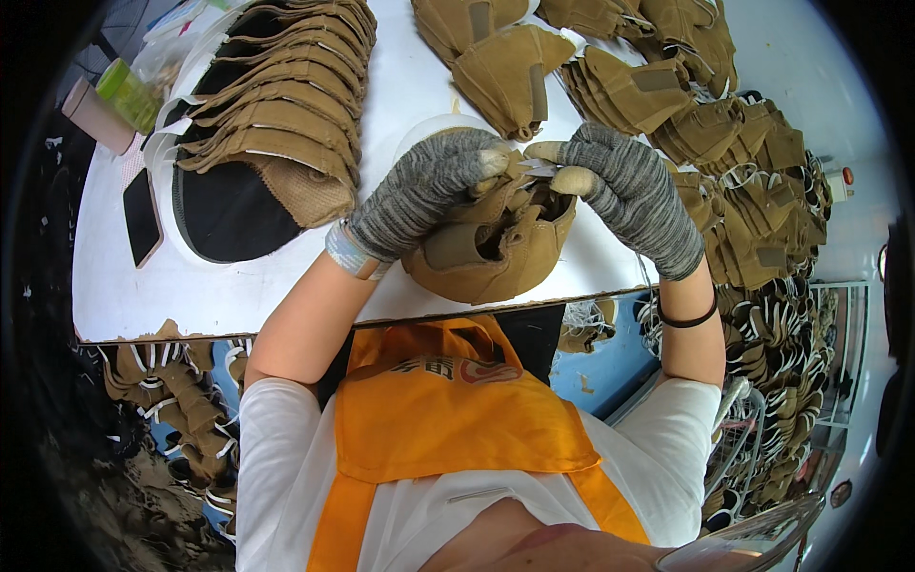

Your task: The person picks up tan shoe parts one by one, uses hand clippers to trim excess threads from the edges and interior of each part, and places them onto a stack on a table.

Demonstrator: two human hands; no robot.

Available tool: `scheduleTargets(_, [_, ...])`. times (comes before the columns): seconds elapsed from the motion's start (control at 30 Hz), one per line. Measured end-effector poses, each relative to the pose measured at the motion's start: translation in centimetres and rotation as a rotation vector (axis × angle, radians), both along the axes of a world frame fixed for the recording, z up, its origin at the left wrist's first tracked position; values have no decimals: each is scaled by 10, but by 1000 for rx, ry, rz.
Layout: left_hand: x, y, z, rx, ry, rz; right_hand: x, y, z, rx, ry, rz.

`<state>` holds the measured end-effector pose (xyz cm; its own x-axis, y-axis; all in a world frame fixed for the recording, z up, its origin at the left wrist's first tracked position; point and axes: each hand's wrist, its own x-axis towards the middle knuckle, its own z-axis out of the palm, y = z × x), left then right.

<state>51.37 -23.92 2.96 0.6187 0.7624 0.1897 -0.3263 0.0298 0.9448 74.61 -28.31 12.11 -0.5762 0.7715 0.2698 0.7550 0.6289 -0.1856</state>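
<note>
Two gloved hands held one tan shoe upper (491, 250) at the white table's (191, 286) near edge: your left hand (419, 191) gripped its collar while your right hand (624, 186) pinched a small white piece (539, 168) above it. Judged step: fitting; next, steady alignment.

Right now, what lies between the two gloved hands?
In the head view, a small white strip lies pinched between the left hand and the right hand, above the tan shoe upper they both hold.
</note>
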Motion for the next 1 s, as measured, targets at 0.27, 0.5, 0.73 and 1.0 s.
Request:
scheduleTargets(0.27, [0, -2, -2, 172, 4, 36, -3, -1, 5, -89, 59, -14])
scheduleTargets(0.5, [0, -1, 0, 70, 14, -5, -12, 1, 22, -151, 36, -20])
scheduleTargets(0.73, [-2, -1, 0, 139, 4, -2, -7, -2, 25, -8, -44, 8])
scheduleTargets(1.0, [-1, -3, 5, 106, -49, -32, 3, -1, 19, -121, 76, -55])
